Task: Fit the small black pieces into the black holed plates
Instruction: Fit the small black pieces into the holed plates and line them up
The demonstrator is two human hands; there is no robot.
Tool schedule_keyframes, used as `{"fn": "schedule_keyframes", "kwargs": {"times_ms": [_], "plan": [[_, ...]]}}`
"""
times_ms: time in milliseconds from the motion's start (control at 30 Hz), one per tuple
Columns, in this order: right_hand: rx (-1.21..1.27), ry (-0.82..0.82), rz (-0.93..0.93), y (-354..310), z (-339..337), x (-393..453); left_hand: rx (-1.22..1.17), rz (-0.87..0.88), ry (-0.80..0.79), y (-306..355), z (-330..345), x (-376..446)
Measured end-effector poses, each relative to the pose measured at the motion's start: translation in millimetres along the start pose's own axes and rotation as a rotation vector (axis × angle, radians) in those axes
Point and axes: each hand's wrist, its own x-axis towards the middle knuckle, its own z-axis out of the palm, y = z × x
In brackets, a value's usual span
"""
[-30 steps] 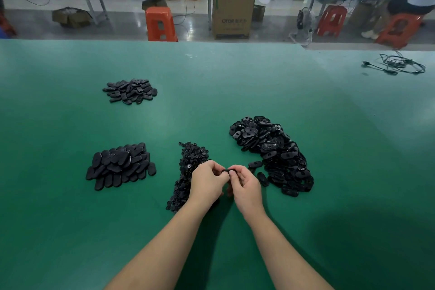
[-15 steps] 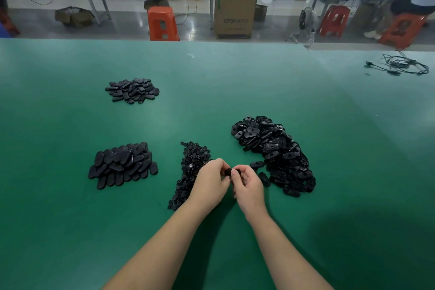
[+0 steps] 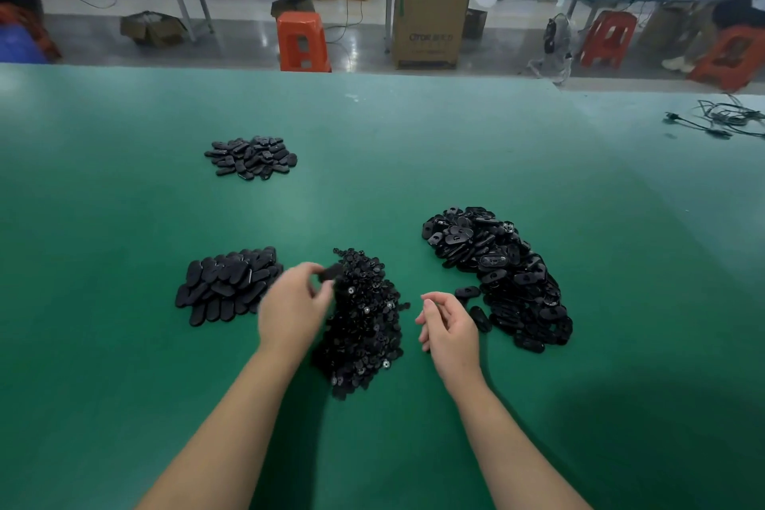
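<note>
My left hand (image 3: 294, 306) pinches one black oval plate (image 3: 330, 272) between thumb and fingers, blurred, between the neat pile of plates (image 3: 227, 286) on the left and the heap of small black pieces (image 3: 364, 323) in the middle. My right hand (image 3: 449, 327) hovers loosely curled and holds nothing, just left of the big heap of holed plates (image 3: 496, 273). Two single plates (image 3: 467, 292) lie beside its fingers.
A smaller pile of black plates (image 3: 250, 157) lies farther back on the green table (image 3: 414, 145). Black cables (image 3: 720, 120) lie at the far right. Beyond the table edge stand orange stools (image 3: 302, 41) and a cardboard box (image 3: 430, 29).
The hands were together, working one plate between them. They have parted: my left hand has carried the plate leftward toward the neat pile, and my right hand has let go and drawn right.
</note>
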Motion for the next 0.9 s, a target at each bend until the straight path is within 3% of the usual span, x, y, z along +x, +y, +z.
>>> {"fn": "schedule_keyframes", "kwargs": {"times_ms": [233, 500, 633, 767, 900], "plan": [[-0.030, 0.001, -0.001, -3.8, -0.6, -2.3, 0.013, -0.388, 0.129, -87.2, -49.6, 39.7], [-0.039, -0.009, -0.012, -5.1, -0.9, -2.4, 0.016, -0.473, 0.073, -99.7, -60.3, 64.2], [-0.032, -0.012, -0.009, -5.2, -0.9, -2.2, 0.036, -0.423, 0.103, -92.9, -56.9, 63.6], [-0.031, -0.009, -0.006, -4.9, -0.5, -2.1, -0.017, -0.238, 0.167, -75.0, -48.4, 53.3], [-0.055, -0.009, -0.010, -3.9, -0.4, -1.9, -0.041, 0.004, -0.020, -46.5, -25.1, 34.0]]}}
